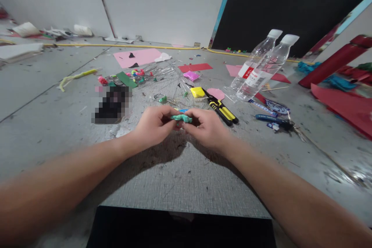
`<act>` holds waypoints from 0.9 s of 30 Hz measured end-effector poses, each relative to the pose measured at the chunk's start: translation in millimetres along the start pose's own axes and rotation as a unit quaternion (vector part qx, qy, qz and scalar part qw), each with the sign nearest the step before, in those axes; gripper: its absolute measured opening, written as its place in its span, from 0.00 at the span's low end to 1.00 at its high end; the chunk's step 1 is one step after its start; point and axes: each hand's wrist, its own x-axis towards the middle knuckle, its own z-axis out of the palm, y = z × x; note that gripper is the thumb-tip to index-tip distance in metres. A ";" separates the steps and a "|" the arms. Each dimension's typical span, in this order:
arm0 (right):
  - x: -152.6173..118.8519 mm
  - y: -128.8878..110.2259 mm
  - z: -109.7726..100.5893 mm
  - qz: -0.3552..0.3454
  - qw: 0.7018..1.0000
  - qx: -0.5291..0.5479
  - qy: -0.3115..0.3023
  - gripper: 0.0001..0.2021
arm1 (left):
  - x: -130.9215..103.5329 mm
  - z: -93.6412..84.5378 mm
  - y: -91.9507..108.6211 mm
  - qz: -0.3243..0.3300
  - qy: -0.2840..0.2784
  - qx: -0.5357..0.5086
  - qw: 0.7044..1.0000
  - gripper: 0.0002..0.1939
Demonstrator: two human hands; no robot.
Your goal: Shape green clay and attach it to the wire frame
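Note:
A small lump of green clay-like material (181, 117) is pinched between both hands near the middle of the table. My left hand (154, 124) grips its left end with thumb and fingers. On its right end, my right hand (207, 126) has its thumb and fingers closed too. Something reddish shows just below the lump, too small to make out. Beyond the hands are a yellow packet (197, 92), a pink-purple packet (191, 76) and black-and-yellow pliers (222, 110), which lie close to my right hand.
Two clear bottles (252, 81) stand at the right, near a red cylinder (334, 62) and keys (290, 126). Colored paper (138, 58), wires with small colored pieces (142, 74) and a yellow-green strip (77, 77) lie further back. A pixelated dark object (112, 104) is at the left.

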 end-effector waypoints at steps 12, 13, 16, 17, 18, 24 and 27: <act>2.1 1.8 -4.2 0.042 0.996 0.061 0.044 0.09 | 1.6 -4.0 0.4 0.049 -0.046 -0.010 0.998 0.14; 1.8 1.2 -2.6 0.042 0.996 0.068 0.038 0.08 | 2.8 -3.8 -0.8 0.043 -0.026 -0.002 0.999 0.13; 0.4 -0.4 3.0 0.046 0.995 0.092 0.012 0.08 | 5.2 -3.4 -4.2 -0.003 0.037 0.014 0.999 0.09; 0.0 -0.8 4.5 0.049 0.993 0.109 0.003 0.10 | 5.6 -3.4 -4.7 -0.017 0.057 0.015 0.998 0.08; -0.3 -1.1 5.7 0.052 0.990 0.130 -0.002 0.12 | 5.7 -3.3 -4.8 -0.026 0.072 0.014 0.997 0.06; -1.0 -4.5 4.6 0.044 0.988 0.143 0.040 0.16 | 0.8 -0.5 4.5 -0.022 0.098 -0.054 0.994 0.19; -0.3 -3.4 0.2 0.030 0.990 0.124 0.067 0.14 | -3.0 1.7 7.4 -0.016 0.054 -0.096 0.994 0.27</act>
